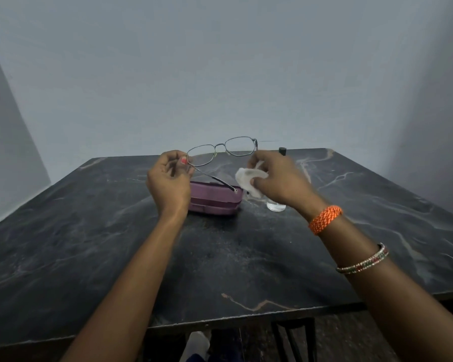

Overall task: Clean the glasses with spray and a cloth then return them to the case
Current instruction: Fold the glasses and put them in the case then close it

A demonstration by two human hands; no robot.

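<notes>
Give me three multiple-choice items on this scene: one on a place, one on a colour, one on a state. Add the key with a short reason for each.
1. Where is the glasses case?
A. on the table, below the hands
B. on the floor
C. in the right hand

2. What colour is the case?
A. green
B. purple
C. yellow

3. How are the glasses right now?
A. folded inside the case
B. lying flat on the table
C. held up, temples unfolded

Key:
1 A, it rests shut on the dark table.
2 B, its shell is plainly purple.
3 C, the left hand pinches the frame at one hinge above the case, while the right hand holds the white cloth.
</notes>
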